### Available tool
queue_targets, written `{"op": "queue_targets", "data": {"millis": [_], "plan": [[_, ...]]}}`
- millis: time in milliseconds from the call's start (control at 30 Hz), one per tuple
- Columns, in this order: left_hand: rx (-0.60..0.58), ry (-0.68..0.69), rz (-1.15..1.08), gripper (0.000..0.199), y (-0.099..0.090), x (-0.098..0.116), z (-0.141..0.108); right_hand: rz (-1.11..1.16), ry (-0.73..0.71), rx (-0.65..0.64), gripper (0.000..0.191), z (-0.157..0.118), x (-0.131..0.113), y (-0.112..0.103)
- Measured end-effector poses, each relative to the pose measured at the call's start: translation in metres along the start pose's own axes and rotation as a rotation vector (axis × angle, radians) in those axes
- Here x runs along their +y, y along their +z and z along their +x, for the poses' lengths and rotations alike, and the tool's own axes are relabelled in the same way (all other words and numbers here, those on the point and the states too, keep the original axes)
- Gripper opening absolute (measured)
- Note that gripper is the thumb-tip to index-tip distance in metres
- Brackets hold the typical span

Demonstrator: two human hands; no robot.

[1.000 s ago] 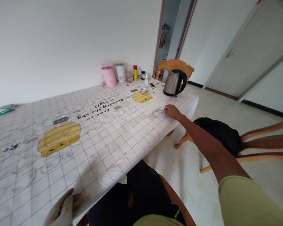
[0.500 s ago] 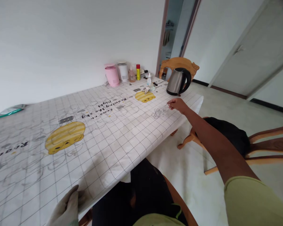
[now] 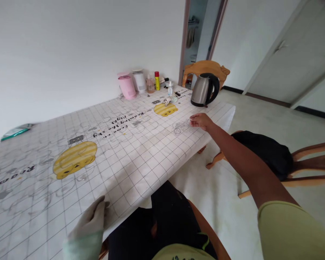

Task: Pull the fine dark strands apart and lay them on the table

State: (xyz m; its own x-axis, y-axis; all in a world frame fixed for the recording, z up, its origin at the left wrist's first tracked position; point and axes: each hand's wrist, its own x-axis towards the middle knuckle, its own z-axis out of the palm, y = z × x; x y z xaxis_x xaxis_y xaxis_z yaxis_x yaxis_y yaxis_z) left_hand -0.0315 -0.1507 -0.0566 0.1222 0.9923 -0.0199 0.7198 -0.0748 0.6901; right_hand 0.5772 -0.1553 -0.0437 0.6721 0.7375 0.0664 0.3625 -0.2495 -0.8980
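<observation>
My left hand (image 3: 92, 216) wears a pale grey-white glove with a light green cuff. It rests at the near edge of the table with its fingers curled together, and no object shows in it. My right hand (image 3: 201, 121) is bare and hovers low over the table's right part, fingers stretched to the left. Close by its fingertips lies a loose tangle of thin dark strands (image 3: 180, 127) on the checked tablecloth (image 3: 141, 155). Whether the fingertips touch these strands I cannot tell. Beyond that hand stands a steel kettle (image 3: 200, 91) with a black handle.
At the back are a pink container (image 3: 128, 86), a white container (image 3: 139, 81), a yellow can with a red cap (image 3: 157, 81) and small bottles. A green-edged packet (image 3: 16, 132) lies far left. Wooden chairs (image 3: 206, 67) stand behind and right; one bears a black bag (image 3: 262, 153).
My gloved left hand has moved right and up along the table edge. My right hand has shifted slightly left, nearer the tangled strands, with its fingers straighter. The view has turned slightly.
</observation>
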Motion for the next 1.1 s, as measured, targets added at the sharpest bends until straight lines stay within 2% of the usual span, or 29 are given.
{"op": "queue_targets", "data": {"millis": [133, 267, 333, 400, 467, 533, 633, 867, 933, 1000, 1100], "plan": [[-0.038, -0.096, -0.075, 0.046, 0.017, 0.03, 0.004, -0.273, -0.07, 0.025, 0.023, -0.01, 0.012, -0.009], [-0.093, -0.054, 0.005, 0.042, 0.029, 0.058, 0.012, -0.467, -0.215, -0.005, 0.041, -0.018, 0.013, -0.018], [-0.122, -0.014, 0.047, 0.04, 0.034, 0.071, 0.016, -0.55, -0.289, -0.069, 0.045, -0.022, 0.011, -0.016], [-0.144, 0.023, 0.087, 0.038, 0.04, 0.083, 0.019, -0.714, -0.396, -0.175, 0.043, -0.027, 0.009, -0.01], [-0.179, 0.062, 0.103, 0.038, 0.046, 0.095, 0.021, -0.88, -0.495, -0.27, 0.031, -0.031, 0.009, -0.003], [-0.217, 0.1, 0.102, 0.038, 0.052, 0.106, 0.022, -0.942, -0.537, -0.29, 0.022, -0.034, 0.01, 0.003], [-0.244, 0.154, 0.092, 0.036, 0.06, 0.121, 0.026, -0.921, -0.543, -0.227, 0.023, -0.034, 0.008, 0.003], [-0.313, 0.237, 0.068, 0.037, 0.078, 0.156, 0.055, -0.798, -0.539, 0.027, 0.021, -0.025, 0.005, -0.019], [-0.332, 0.263, 0.068, 0.038, 0.087, 0.165, 0.061, -0.664, -0.503, 0.113, 0.018, -0.025, 0.006, -0.022], [-0.353, 0.276, 0.081, 0.04, 0.097, 0.175, 0.065, -0.448, -0.397, 0.167, 0.014, -0.024, 0.007, -0.023], [-0.383, 0.3, 0.095, 0.043, 0.117, 0.193, 0.069, -0.095, -0.201, 0.134, 0.014, -0.023, 0.005, -0.023]]}}
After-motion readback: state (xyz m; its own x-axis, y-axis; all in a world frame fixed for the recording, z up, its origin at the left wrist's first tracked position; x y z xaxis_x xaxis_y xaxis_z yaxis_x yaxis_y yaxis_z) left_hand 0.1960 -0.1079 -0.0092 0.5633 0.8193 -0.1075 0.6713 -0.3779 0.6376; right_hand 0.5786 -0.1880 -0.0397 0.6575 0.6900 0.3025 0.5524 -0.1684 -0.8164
